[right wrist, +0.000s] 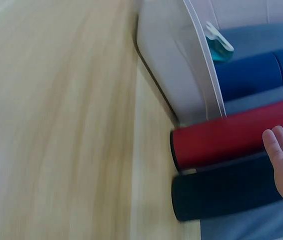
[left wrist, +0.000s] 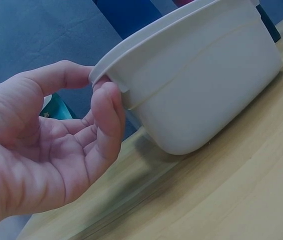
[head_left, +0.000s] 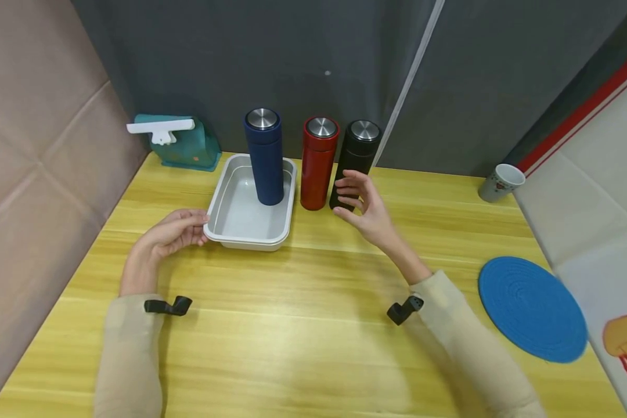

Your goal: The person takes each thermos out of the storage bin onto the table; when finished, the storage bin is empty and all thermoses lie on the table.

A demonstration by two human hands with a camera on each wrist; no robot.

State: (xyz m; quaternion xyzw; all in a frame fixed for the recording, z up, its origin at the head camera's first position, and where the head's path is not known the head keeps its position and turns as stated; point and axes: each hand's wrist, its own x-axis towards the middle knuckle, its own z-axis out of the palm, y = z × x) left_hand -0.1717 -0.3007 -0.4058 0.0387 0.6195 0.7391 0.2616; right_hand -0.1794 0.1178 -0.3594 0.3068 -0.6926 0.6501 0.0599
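My left hand (head_left: 173,233) pinches the near left corner of a light grey plastic tray (head_left: 230,216); the left wrist view shows thumb and fingers on its rim (left wrist: 131,49). Inside the tray a blue thermos (head_left: 267,168) with a steel-topped lid stands upright. Just right of the tray stand a red thermos (head_left: 317,171) and a black thermos (head_left: 356,152), close together. In front of the black one, my right hand (head_left: 368,210) hovers with fingers spread and loosely bent, holding nothing. From the head view it partly hides the black thermos.
A teal bag (head_left: 185,148) closed with a white clip (head_left: 162,129) stands at the back left. On the right are a patterned paper cup (head_left: 500,182) and a round blue mat (head_left: 533,309). A dark grey panel (head_left: 292,52) rises behind the wooden table (head_left: 271,348).
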